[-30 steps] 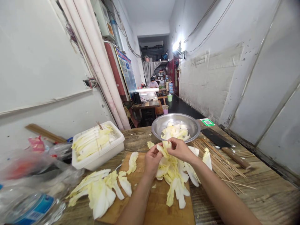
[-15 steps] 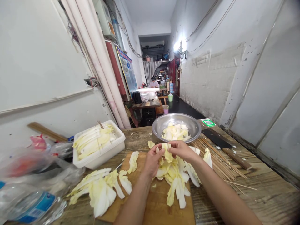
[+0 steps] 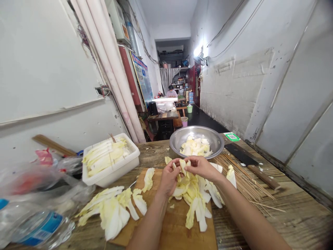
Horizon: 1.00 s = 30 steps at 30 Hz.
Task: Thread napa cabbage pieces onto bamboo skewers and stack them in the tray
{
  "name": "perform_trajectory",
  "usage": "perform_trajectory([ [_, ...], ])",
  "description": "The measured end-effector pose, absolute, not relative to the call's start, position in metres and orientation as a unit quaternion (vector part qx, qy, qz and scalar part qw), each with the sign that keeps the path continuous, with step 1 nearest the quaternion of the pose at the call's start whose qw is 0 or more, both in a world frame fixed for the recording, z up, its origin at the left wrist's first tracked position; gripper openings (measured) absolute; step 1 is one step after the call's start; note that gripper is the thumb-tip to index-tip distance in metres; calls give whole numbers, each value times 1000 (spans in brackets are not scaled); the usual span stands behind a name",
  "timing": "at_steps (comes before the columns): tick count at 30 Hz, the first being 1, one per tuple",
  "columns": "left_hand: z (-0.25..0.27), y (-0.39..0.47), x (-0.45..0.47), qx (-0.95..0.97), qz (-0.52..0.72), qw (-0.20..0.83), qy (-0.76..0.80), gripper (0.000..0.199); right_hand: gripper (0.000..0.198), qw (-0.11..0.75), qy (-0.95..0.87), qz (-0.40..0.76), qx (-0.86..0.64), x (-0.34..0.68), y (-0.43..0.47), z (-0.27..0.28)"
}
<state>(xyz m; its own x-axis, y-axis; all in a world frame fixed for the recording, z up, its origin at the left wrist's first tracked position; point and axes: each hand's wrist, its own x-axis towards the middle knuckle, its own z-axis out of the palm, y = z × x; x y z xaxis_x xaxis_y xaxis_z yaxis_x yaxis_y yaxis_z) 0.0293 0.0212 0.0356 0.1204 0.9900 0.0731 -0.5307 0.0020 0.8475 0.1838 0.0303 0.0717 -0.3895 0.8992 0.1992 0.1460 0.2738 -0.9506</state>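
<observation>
Pinching a cabbage strip (image 3: 182, 165) between closed left hand (image 3: 168, 177) and right hand (image 3: 204, 169) fingers (image 3: 193, 160) above the cutting board (image 3: 187, 238), seemingly partway along, with skewered leaves (image 3: 102, 154) in the white tub (image 3: 116, 173) and loose leaves (image 3: 116, 215) left.

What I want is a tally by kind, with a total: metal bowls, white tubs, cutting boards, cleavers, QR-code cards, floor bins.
Metal bowl: 1
White tub: 1
Cutting board: 1
Cleaver: 1
QR-code card: 1
Floor bins: 2 (green bin, pink bin)
Total: 7
</observation>
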Motion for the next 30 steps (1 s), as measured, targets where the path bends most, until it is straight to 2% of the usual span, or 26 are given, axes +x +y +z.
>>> perform_trajectory([
  [3, 38, 20, 30, 397, 593, 638, 291, 40, 23, 411, -697, 441, -389, 183, 30, 72],
  [9, 38, 19, 30, 399, 600, 623, 305, 34, 18, 417, -705, 417, -393, 183, 30, 72],
  [15, 36, 20, 30, 393, 598, 629, 304, 37, 14, 424, -695, 418, -404, 181, 30, 70],
  [24, 40, 19, 26, 325, 592, 682, 279, 36, 18, 449, -606, 508, -416, 183, 32, 73],
  [30, 41, 22, 22, 288, 593, 706, 257, 25, 17, 477, -521, 582, -403, 186, 37, 74],
])
